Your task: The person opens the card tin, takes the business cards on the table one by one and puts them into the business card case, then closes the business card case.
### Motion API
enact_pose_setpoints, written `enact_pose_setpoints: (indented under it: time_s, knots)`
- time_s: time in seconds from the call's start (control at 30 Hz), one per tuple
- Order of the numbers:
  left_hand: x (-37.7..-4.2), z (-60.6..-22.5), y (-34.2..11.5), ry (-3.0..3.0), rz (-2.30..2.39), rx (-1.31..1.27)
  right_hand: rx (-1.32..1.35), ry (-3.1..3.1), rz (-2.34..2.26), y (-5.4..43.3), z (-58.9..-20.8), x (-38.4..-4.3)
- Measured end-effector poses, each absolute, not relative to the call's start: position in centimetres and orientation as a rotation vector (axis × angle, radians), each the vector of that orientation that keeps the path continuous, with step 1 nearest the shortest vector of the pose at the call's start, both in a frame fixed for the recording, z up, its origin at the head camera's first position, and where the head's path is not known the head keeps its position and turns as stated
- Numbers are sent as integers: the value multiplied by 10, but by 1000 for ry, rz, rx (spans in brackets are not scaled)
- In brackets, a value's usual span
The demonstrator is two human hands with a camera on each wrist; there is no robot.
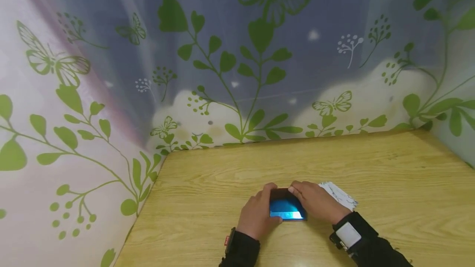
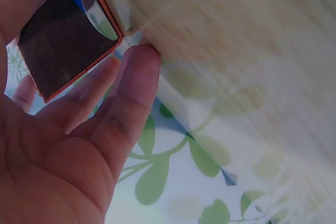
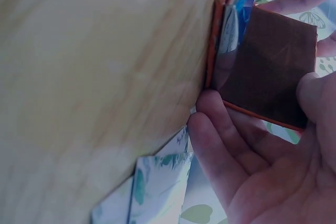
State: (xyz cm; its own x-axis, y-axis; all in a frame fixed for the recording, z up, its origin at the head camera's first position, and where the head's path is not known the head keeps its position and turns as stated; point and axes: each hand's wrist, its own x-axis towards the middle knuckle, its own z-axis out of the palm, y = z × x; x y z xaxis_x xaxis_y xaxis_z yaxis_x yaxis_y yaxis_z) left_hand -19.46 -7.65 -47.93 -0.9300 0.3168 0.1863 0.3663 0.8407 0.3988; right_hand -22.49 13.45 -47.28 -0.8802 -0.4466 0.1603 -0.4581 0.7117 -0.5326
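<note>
A small brown wallet (image 1: 279, 194) with orange edges stands unfolded on the table, between both hands. A shiny blue card or insert (image 1: 285, 208) lies in its lower half; in the right wrist view, the brown flap (image 3: 270, 69) is raised at an angle to it. My left hand (image 1: 256, 217) holds the left side, thumb at the near corner and fingers at the far one. My right hand (image 1: 320, 202) grips the far right corner, its thumb on the flap's inner face. Partly behind that hand lie white folded pieces with a dark pattern (image 1: 340, 195).
The wooden table (image 1: 208, 176) runs back to a curtain (image 1: 222, 52) printed with green leaves and butterflies. More of this printed cloth (image 1: 81, 143) borders the left side, and some hangs at the right. A device (image 1: 348, 235) is strapped on my right wrist.
</note>
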Motion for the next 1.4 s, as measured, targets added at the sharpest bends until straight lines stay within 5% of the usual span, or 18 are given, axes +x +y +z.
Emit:
enact_pose_setpoints:
  time_s: [0.77, 1.17, 1.4]
  knots:
    - [-197, -477, -79, -2953, -691, -559, 641, -2895, 990, 134, -477, -223]
    - [-219, -478, -85, -3020, -792, -589, 502, -2833, 1324, 147, -480, -212]
    - [-239, -478, -93, -3117, -866, -642, 378, -2714, 1099, 165, -477, -209]
